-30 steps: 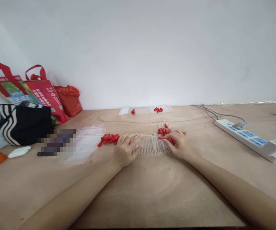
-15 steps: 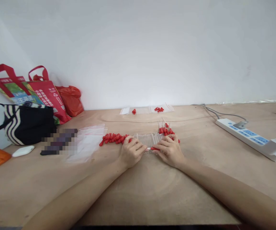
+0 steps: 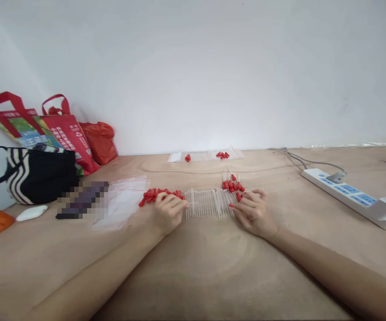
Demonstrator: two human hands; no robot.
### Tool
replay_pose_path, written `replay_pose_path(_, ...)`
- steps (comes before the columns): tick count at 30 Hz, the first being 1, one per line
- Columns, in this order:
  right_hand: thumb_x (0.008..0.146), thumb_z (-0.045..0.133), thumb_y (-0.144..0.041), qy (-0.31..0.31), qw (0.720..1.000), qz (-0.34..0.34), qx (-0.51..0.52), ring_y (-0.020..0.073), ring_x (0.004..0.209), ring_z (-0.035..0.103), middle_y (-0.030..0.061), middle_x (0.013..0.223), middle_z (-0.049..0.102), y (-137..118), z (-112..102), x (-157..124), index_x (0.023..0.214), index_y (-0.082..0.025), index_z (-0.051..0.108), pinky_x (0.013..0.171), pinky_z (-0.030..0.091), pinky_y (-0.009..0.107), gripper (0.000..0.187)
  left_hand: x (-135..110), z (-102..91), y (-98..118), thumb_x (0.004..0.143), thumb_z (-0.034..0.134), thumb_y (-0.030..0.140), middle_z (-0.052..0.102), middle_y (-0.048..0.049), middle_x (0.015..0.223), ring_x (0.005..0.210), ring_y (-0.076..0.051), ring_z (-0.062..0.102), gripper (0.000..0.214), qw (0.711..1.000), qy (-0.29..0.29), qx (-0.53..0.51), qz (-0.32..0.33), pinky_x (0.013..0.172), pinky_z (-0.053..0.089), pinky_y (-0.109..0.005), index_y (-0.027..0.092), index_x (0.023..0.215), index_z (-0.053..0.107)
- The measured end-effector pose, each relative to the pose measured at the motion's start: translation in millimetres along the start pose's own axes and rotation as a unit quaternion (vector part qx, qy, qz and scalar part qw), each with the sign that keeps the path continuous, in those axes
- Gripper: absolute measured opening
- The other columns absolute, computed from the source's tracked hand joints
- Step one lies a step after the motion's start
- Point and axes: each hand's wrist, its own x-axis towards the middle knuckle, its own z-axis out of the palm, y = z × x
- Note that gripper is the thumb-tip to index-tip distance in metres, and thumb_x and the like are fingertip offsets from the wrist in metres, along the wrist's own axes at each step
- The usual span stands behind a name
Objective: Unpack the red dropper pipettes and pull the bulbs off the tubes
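Several clear thin dropper tubes (image 3: 202, 206) lie side by side in a row on the table. My left hand (image 3: 170, 210), at the row's left end, is closed in a pinch on a thin clear tube (image 3: 193, 203) that points right. My right hand (image 3: 255, 214) is closed by the row's right end, a small red rubber bulb (image 3: 232, 205) showing at its fingertips. A pile of red rubber bulbs (image 3: 151, 195) lies behind and left of my left hand. Clear tubes with red bulbs (image 3: 229, 184) lie just beyond my right hand.
Clear zip bags (image 3: 126, 196) and a blurred-out dark object (image 3: 84, 200) lie to the left. Behind them stand a black bag (image 3: 48, 174) and red shopping bags (image 3: 68, 138). A flat bag with tubes and bulbs (image 3: 204, 155) lies by the wall. A power strip (image 3: 350, 191) is right.
My hands were close together over the row, a tube and a red bulb end to end between them. They have moved apart, left and right, uncovering more of the tubes.
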Motion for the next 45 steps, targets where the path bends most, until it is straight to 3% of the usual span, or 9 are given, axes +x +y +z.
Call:
replay_pose_path(3,0.082,0.047,-0.031,0.023,0.997,0.079,-0.006,0.0143,0.073,0.053,0.0008,0.071,0.064,11.8,-0.9,-1.8,0.079,-0.025,0.066,0.084,0.023,0.035,0.021,-5.6,0.5,-10.5,0.082,0.051,0.018,0.06,0.0011,0.06,0.057,-0.011,0.052,0.011,1.0,0.006,-0.01,-0.027,0.059,0.036,-0.027,0.018,0.074,0.06)
replay_pose_path(6,0.083,0.044,-0.037,0.045,0.98,0.19,-0.02,0.0158,0.077,0.054,0.002,0.078,0.065,22.1,0.4,3.3,0.087,-0.027,0.066,0.083,0.023,0.035,0.024,-6.3,8.1,-9.8,0.085,0.043,0.016,0.059,-0.0035,0.072,0.066,-0.012,0.054,0.019,0.998,-0.022,-0.052,-0.024,0.063,0.043,-0.024,0.015,0.094,0.06)
replay_pose_path(10,0.081,0.038,-0.039,0.016,0.929,0.37,-0.013,0.0182,0.079,0.055,0.0039,0.083,0.065,42.9,-2.8,9.8,0.095,-0.025,0.063,0.077,0.028,0.035,0.032,-3.8,18.0,-3.0,0.085,0.034,0.009,0.054,-0.0088,0.088,0.08,-0.014,0.054,0.035,0.994,-0.049,-0.076,-0.057,0.072,0.047,-0.025,0.012,0.117,0.049)
replay_pose_path(15,0.071,0.048,-0.041,-0.051,0.869,0.492,0.014,0.0187,0.071,0.057,0.0025,0.072,0.065,60.5,-12.4,10.6,0.083,-0.021,0.064,0.071,0.032,0.033,0.029,0.0,23.6,3.3,0.083,0.039,0.009,0.056,-0.006,0.085,0.081,-0.014,0.056,0.031,0.993,-0.013,-0.1,-0.068,0.075,0.048,-0.026,0.017,0.11,0.052)
replay_pose_path(19,0.068,0.051,-0.043,-0.081,0.873,0.481,0.014,0.0196,0.071,0.057,0.0021,0.068,0.065,57.5,-13.5,10.4,0.073,-0.022,0.064,0.069,0.033,0.033,0.025,2.1,27.4,5.4,0.083,0.042,0.013,0.061,-0.0036,0.08,0.074,-0.013,0.06,0.028,0.991,0.002,-0.107,-0.075,0.071,0.051,-0.025,0.017,0.11,0.049)
replay_pose_path(24,0.069,0.051,-0.044,-0.111,0.883,0.456,0.007,0.0217,0.076,0.058,0.0012,0.071,0.067,52.0,-13.6,11.4,0.069,-0.025,0.065,0.073,0.032,0.036,0.024,3.5,29.8,5.5,0.083,0.043,0.013,0.064,-0.0037,0.079,0.073,-0.013,0.061,0.019,0.991,-0.023,-0.131,-0.031,0.071,0.052,-0.026,0.017,0.095,0.057)
replay_pose_path(28,0.071,0.048,-0.05,-0.133,0.878,0.46,0.003,0.0231,0.08,0.058,-0.0004,0.072,0.067,52.0,-14.6,12.0,0.067,-0.027,0.066,0.08,0.028,0.042,0.029,3.6,29.7,4.3,0.082,0.05,0.02,0.065,-0.0059,0.08,0.075,-0.015,0.061,0.018,0.984,-0.04,-0.172,0.003,0.07,0.052,-0.027,0.014,0.097,0.058)
replay_pose_path(35,0.073,0.046,-0.047,-0.106,0.893,0.437,-0.02,0.0229,0.084,0.056,0.0004,0.079,0.067,55.2,-10.9,11.2,0.07,-0.026,0.065,0.081,0.027,0.042,0.029,0.0,22.1,-2.9,0.078,0.056,0.039,0.064,-0.0082,0.085,0.086,-0.019,0.059,0.035,0.978,-0.106,-0.179,-0.002,0.074,0.05,-0.034,0.016,0.104,0.059)
replay_pose_path(45,0.066,0.05,-0.057,-0.115,0.923,0.361,-0.063,0.0247,0.088,0.053,0.0038,0.086,0.065,56.3,3.0,31.6,0.081,-0.024,0.064,0.08,0.026,0.043,0.039,-0.5,20.5,-7.8,0.077,0.057,0.039,0.065,-0.0094,0.097,0.098,-0.022,0.056,0.035,0.966,-0.159,-0.203,-0.011,0.083,0.047,-0.04,0.017,0.103,0.06)
